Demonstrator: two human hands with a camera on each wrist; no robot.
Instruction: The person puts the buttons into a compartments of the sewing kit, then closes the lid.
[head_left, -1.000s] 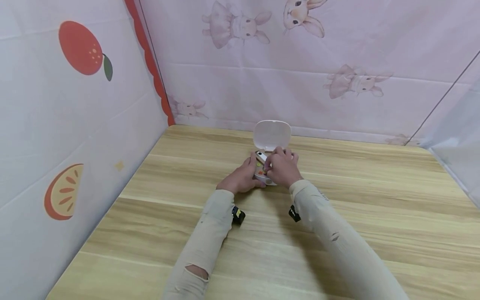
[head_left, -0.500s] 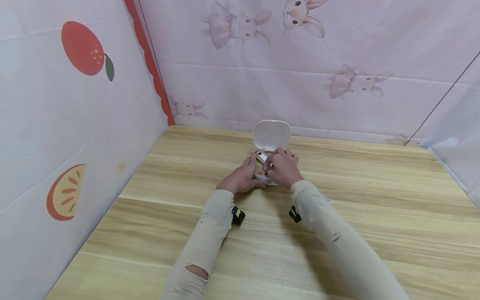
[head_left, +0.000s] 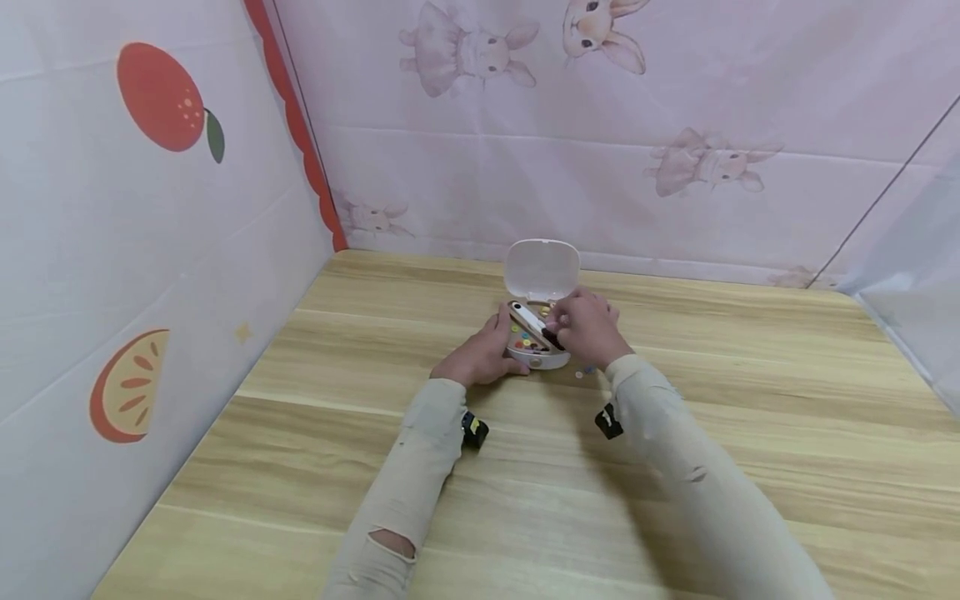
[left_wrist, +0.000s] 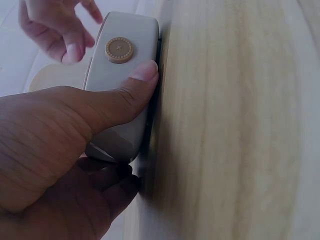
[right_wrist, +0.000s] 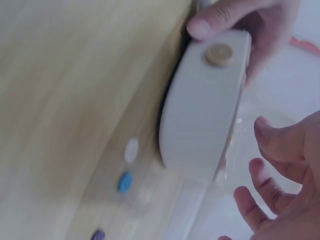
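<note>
A white box with a round brown knob stands on the table, its lid raised at the back. Small coloured buttons lie inside, beside a slanting white bar with a dark round spot. My left hand grips the box at its left, the thumb pressed on the front wall in the left wrist view. Over the box's right side is my right hand. Its fingers are loosely bent and apart in the right wrist view, with nothing seen between them.
Right of the box, a white button, a blue button and a dark purple one lie on the wooden table. Behind it hangs a pink rabbit-print cloth; a fruit-print cloth closes the left side.
My right hand has moved to the right from the middle of the box, and more of the buttons and the bar show. Loose buttons on the table have come into view. The left hand stays put.
</note>
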